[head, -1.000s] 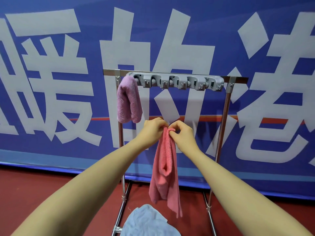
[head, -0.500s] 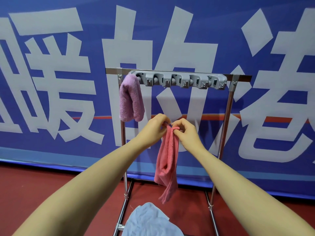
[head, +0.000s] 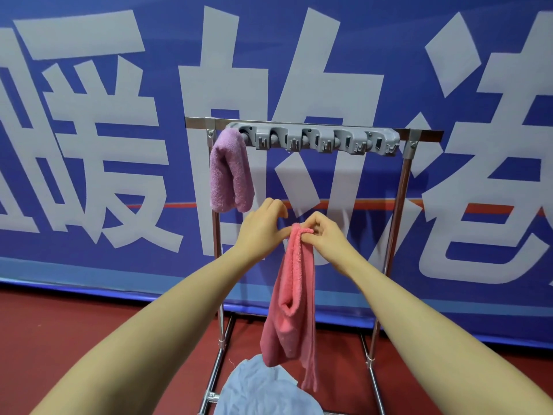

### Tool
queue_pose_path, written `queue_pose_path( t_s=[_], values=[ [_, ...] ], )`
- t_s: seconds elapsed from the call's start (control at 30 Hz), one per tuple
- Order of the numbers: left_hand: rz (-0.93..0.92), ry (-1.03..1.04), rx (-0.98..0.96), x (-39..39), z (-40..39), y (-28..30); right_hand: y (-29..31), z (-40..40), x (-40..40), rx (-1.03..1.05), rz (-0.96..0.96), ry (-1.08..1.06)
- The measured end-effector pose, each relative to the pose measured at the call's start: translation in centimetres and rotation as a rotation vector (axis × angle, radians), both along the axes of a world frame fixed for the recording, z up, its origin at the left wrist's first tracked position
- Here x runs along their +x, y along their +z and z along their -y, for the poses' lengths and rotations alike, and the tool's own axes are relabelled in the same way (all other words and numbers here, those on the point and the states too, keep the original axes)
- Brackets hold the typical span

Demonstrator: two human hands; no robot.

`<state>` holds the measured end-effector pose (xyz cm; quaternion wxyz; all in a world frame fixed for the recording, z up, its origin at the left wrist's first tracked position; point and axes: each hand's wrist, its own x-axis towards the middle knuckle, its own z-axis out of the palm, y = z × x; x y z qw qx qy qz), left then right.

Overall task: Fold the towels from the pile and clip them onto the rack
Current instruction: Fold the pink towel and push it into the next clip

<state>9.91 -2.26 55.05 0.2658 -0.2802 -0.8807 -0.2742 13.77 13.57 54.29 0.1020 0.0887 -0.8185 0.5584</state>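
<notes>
A pink towel (head: 296, 295) hangs folded lengthwise in front of the metal rack (head: 401, 205). My right hand (head: 326, 235) pinches its top fold. My left hand (head: 261, 227) is just left of that fold: the thumb tip touches the towel's edge and the curled fingers are lifted off it. A grey clip strip (head: 314, 140) runs along the rack's top bar above my hands. A purple folded towel (head: 230, 172) hangs from its leftmost clip. A light blue towel (head: 263, 387) lies crumpled below, at the rack's foot.
A blue banner (head: 89, 145) with big white characters stands right behind the rack. The floor (head: 59, 339) is dark red. The other clips on the strip, to the right of the purple towel, hold nothing.
My left fingers have come off the pink towel's top, which my right hand alone pinches. The towel's lower part has dropped and hangs longer. Both hands stay below the clip strip.
</notes>
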Motion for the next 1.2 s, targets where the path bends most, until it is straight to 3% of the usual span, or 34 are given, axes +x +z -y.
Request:
queue_pose_path(
  t_s=[0.13,0.3,0.6,0.8,1.07,1.2],
  values=[
    [0.07,0.044,0.043,0.4,-0.3,0.5,0.5,0.1,-0.1,-0.03,-0.047,-0.044],
    [0.11,-0.148,0.16,0.9,-0.8,-0.4,1.4,0.0,-0.6,-0.101,-0.182,-0.181],
    [0.212,-0.034,-0.206,-0.4,-1.2,-2.2,4.2,-2.0,-0.8,-0.162,-0.32,-0.328],
    [0.29,0.068,-0.304,-0.8,-2.0,-2.9,4.5,-3.3,-0.8,-0.183,-0.344,-0.365],
    [0.096,0.207,-0.445,-1.4,-0.7,-0.6,1.6,-5.6,-1.0,-0.056,-0.218,-0.517],
    [-0.073,0.245,-0.448,-1.6,-0.3,1.3,0.7,-6.0,-0.7,0.165,-0.185,-0.491]
  ],
)
